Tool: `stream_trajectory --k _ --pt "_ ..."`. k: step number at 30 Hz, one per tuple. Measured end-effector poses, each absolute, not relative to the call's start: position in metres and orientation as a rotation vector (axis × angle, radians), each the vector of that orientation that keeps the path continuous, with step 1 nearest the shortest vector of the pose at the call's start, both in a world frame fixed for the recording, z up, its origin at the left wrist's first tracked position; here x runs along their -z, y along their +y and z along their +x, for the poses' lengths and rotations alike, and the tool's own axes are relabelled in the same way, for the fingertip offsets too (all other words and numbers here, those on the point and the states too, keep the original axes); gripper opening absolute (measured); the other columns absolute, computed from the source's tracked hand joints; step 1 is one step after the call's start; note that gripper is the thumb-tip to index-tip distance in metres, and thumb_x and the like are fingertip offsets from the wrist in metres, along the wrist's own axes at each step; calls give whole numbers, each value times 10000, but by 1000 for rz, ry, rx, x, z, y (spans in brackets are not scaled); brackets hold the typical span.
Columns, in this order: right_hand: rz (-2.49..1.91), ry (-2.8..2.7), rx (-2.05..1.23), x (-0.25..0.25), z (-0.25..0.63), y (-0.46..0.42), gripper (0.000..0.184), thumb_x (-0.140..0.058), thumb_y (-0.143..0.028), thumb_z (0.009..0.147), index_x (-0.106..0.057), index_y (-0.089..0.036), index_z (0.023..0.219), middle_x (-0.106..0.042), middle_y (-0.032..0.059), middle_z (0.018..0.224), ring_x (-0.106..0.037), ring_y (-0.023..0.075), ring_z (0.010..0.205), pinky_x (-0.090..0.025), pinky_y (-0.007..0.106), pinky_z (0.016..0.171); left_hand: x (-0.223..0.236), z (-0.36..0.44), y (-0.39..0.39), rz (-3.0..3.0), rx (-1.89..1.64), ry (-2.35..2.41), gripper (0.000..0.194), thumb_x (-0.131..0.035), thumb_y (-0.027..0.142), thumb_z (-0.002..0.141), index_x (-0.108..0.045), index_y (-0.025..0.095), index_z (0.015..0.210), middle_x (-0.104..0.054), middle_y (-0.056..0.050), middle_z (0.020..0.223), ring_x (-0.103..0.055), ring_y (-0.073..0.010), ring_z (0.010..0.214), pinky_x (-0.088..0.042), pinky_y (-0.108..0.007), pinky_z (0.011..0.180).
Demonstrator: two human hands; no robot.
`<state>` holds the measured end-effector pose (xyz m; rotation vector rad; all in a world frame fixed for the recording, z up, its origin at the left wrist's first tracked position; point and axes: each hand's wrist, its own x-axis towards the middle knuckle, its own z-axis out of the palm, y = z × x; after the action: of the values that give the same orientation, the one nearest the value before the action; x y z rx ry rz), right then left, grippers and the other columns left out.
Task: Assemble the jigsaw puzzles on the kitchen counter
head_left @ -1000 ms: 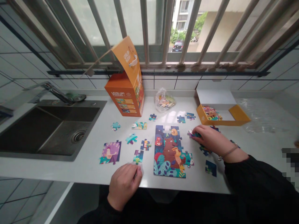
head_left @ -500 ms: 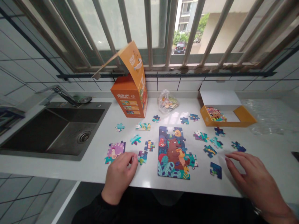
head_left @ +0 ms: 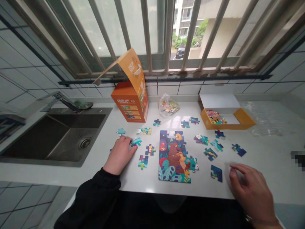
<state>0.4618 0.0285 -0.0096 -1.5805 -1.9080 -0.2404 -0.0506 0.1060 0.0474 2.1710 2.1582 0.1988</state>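
Note:
My left hand (head_left: pixel 119 155) reaches over the left group of puzzle pieces. Its thumb and fingertips close on the left edge of a teal puzzle piece (head_left: pixel 136 142) lying on the counter. Under and behind that hand the purple joined section is almost wholly covered. My right hand (head_left: pixel 254 187) rests near the counter's front edge, fingers loosely bent and apart, holding nothing. Nearest to it is a dark blue corner piece (head_left: pixel 216 173). Between the hands lies the partly joined puzzle (head_left: pixel 175 159) with a brown bear.
Several loose pieces, one a white-and-teal piece (head_left: pixel 201 139), lie right of the puzzle. Behind stand an orange puzzle box (head_left: pixel 130 105), a plastic bag of pieces (head_left: pixel 168 105) and an open yellow box (head_left: pixel 228 126). A sink (head_left: pixel 71 127) is at left.
My right hand let go of the white-and-teal piece and drew back to the front right. My left hand moved forward from the front edge to the teal piece. The view shifted slightly.

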Motion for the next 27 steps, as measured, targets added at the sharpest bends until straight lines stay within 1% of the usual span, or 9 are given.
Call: stream_trajectory --k 4,6,11,16,20,22,24,27 --pt "-1566 -1896 249 12 463 29 256 -559 -414 1083 -683 -197 1140 -742 137 1097 -695 324 1013 -536 488 977 -52 -55 112 2162 -190 2142 331 -698 442 942 -745 157 1103 -708 -164 1102 -686 -355 1084 -557 -469 1012" --pt "-1575 -1889 244 13 463 28 255 -561 -414 1081 -684 -198 1135 -744 137 1095 -696 324 1010 -536 488 976 -54 -58 115 2165 -182 2135 322 -710 429 921 -749 156 1088 -713 -163 1104 -687 -353 1081 -561 -463 1009" --pt "-1592 -1870 215 12 463 26 244 -570 -410 1075 -690 -209 1143 -747 129 1101 -703 319 1005 -541 479 961 -61 -80 125 2191 -153 2143 349 -681 392 908 -761 154 1149 -710 -180 1206 -682 -362 1134 -541 -466 1067" --pt "-1604 -1856 177 12 461 27 242 -577 -410 1067 -693 -210 1137 -751 123 1089 -709 312 988 -547 464 924 -71 -110 138 2199 -52 2076 383 -687 404 859 -779 180 1156 -730 -153 1186 -707 -331 1141 -539 -408 1093" --pt "-1595 -1860 189 11 460 28 249 -573 -417 1073 -690 -208 1141 -750 121 1083 -707 305 964 -548 451 894 -75 -121 145 2188 -6 2082 458 -693 418 829 -770 186 1216 -728 -159 1241 -709 -329 1156 -529 -405 1117" --pt "-1594 -1860 193 11 461 28 250 -570 -415 1077 -689 -206 1147 -749 120 1081 -706 302 955 -547 447 883 -74 -123 148 2189 -5 2104 503 -665 440 862 -741 185 1290 -717 -169 1308 -687 -336 1222 -502 -414 1154" --pt "-1600 -1857 192 11 461 28 251 -571 -415 1078 -687 -205 1149 -748 121 1083 -708 302 954 -547 446 881 -73 -127 152 2180 -8 2146 504 -580 442 935 -711 167 1337 -712 -189 1343 -664 -346 1277 -481 -431 1176" --pt "-1607 -1854 187 11 462 27 260 -567 -427 1076 -688 -207 1143 -750 122 1078 -711 305 952 -549 448 878 -70 -133 158 2130 12 2236 463 -477 377 977 -721 146 1295 -734 -212 1297 -680 -366 1254 -496 -454 1142"
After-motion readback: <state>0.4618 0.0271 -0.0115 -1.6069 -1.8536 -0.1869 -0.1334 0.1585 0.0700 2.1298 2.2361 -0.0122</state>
